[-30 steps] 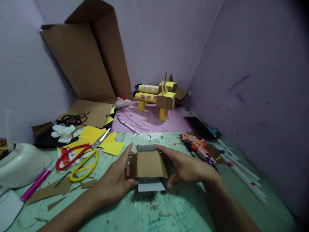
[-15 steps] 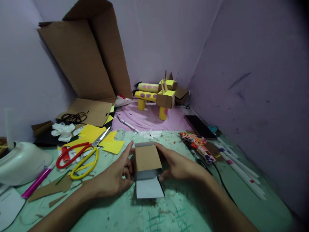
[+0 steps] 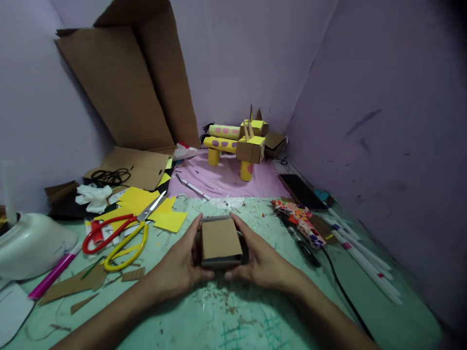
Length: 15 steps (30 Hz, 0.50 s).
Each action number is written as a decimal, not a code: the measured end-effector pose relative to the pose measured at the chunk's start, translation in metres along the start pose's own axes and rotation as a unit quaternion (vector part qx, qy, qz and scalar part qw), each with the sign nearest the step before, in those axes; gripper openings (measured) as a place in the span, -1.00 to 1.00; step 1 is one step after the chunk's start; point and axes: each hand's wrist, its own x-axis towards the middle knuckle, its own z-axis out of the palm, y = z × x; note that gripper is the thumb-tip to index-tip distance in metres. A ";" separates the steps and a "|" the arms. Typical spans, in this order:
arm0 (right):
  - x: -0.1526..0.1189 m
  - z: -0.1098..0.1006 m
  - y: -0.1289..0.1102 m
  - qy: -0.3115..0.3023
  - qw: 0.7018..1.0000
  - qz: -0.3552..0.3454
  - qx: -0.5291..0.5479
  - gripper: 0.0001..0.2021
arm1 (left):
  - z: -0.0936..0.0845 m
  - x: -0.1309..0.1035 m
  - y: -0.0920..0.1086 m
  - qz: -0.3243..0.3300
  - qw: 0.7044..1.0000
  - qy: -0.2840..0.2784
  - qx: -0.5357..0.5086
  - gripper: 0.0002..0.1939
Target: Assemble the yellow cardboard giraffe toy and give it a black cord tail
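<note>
A small brown cardboard box point(image 3: 221, 238) sits on the green table between my hands, its grey inner edges showing at the far side and front. My left hand point(image 3: 182, 265) grips its left side, fingers along the side and thumb at the near corner. On the right side my right hand point(image 3: 259, 257) holds it the same way, thumb at the front edge. Scissors point(image 3: 146, 211) with red and yellow handles lie to the left on yellow paper pieces point(image 3: 171, 219).
Two yellow paper animal figures point(image 3: 250, 149) stand on a pink cloth point(image 3: 233, 177) at the back. A white pot point(image 3: 44, 245) is at far left. At right are a phone point(image 3: 302, 192), a floral-wrapped tool point(image 3: 301, 218) and white sticks point(image 3: 368, 265).
The white front flap, which lay out toward me, has been folded up out of sight. Both thumbs have come in to the box's front edge.
</note>
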 end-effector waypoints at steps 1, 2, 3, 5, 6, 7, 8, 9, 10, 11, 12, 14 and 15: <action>0.001 0.002 0.000 0.008 1.000 -0.007 0.006 0.05 | 0.000 0.001 0.001 0.000 1.000 0.004 -0.021 0.04; 0.003 0.003 0.000 0.015 1.000 -0.013 0.010 -0.01 | 0.000 0.001 0.002 -0.001 0.999 0.003 -0.033 -0.04; 0.004 0.004 0.000 0.018 1.000 -0.017 0.012 -0.07 | -0.001 0.002 0.002 0.001 0.999 0.001 -0.039 -0.12; 0.005 0.006 0.001 0.024 0.999 -0.020 0.026 -0.11 | -0.001 0.003 0.004 0.006 0.999 -0.007 -0.039 -0.20; 0.005 0.007 0.002 0.025 0.999 -0.019 0.042 -0.10 | -0.001 0.003 0.004 0.011 0.999 -0.008 -0.038 -0.22; 0.005 0.007 0.002 0.027 0.998 -0.018 0.060 -0.06 | -0.002 0.002 0.004 0.015 0.999 -0.007 -0.036 -0.23; 0.005 0.008 0.003 0.031 0.997 -0.014 0.076 -0.03 | -0.002 0.002 0.003 0.018 0.999 -0.005 -0.032 -0.22; 0.004 0.009 0.004 0.037 0.996 -0.010 0.085 -0.01 | -0.002 0.002 0.003 0.019 0.999 -0.003 -0.026 -0.21; 0.004 0.010 0.005 0.044 0.995 -0.004 0.087 0.00 | -0.001 0.002 0.002 0.020 1.000 0.000 -0.020 -0.21; 0.004 0.010 0.006 0.050 0.995 0.001 0.083 0.00 | -0.001 0.002 0.001 0.020 1.000 0.004 -0.016 -0.20; 0.004 0.011 0.006 0.055 0.996 0.006 0.077 0.00 | -0.001 0.002 0.000 0.021 1.000 0.006 -0.014 -0.21; 0.005 0.011 0.007 0.064 0.995 0.009 0.070 0.01 | -0.001 0.001 0.000 0.028 0.999 0.008 -0.016 -0.24; 0.005 0.012 0.007 0.067 0.995 0.009 0.067 0.02 | -0.001 0.001 0.001 0.030 0.999 0.007 -0.018 -0.27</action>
